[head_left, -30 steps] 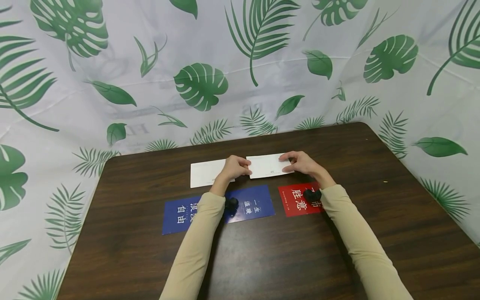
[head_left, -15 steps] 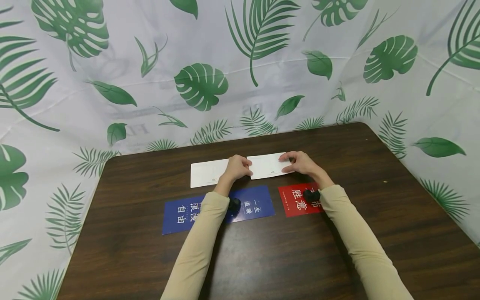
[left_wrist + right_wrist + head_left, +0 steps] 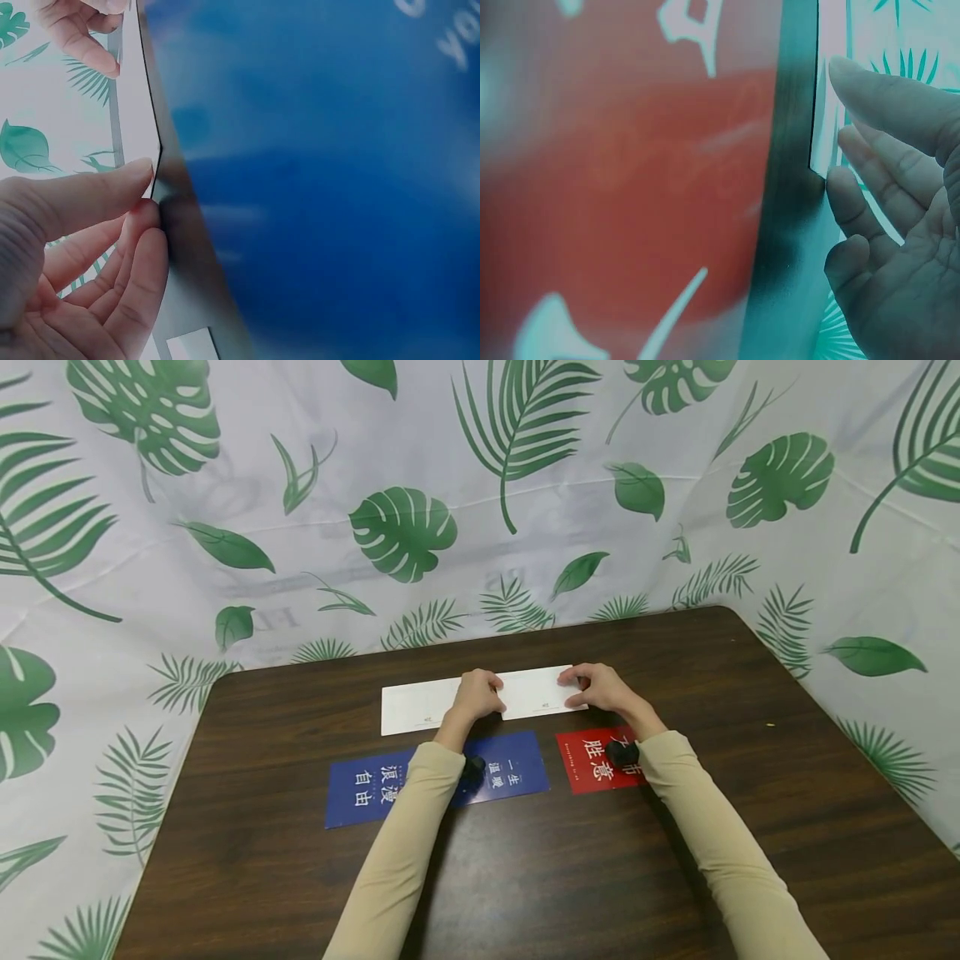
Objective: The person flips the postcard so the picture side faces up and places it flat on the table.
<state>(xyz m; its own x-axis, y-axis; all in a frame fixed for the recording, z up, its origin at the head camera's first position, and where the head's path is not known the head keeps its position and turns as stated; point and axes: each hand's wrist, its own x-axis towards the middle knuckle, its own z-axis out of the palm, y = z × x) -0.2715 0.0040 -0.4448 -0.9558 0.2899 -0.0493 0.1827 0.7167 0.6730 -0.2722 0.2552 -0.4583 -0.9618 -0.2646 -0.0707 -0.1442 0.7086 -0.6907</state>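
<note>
A white card [image 3: 534,692] lies lengthwise at the back of the table, small print along its near edge. My left hand [image 3: 476,695] pinches its left end between thumb and fingers. At the opposite end, the right hand [image 3: 602,687] grips the card, its thumb near the front corner and fingers at the far side. In the right wrist view, the thumb [image 3: 889,105] rests at the card [image 3: 823,127]. A second white card [image 3: 416,706] lies to the left in the same row, its right end partly hidden by the left hand.
Two blue cards with white characters, a left one [image 3: 360,789] and a right one [image 3: 513,768], lie in front of the white row, partly under the left forearm. A red card [image 3: 588,768] lies below the right wrist. A leaf-patterned curtain [image 3: 480,485] borders the dark wooden table [image 3: 555,868].
My left hand has shifted slightly right, uncovering more of the left white card. The held card has edged slightly toward me at its left end. The right hand has hardly moved.
</note>
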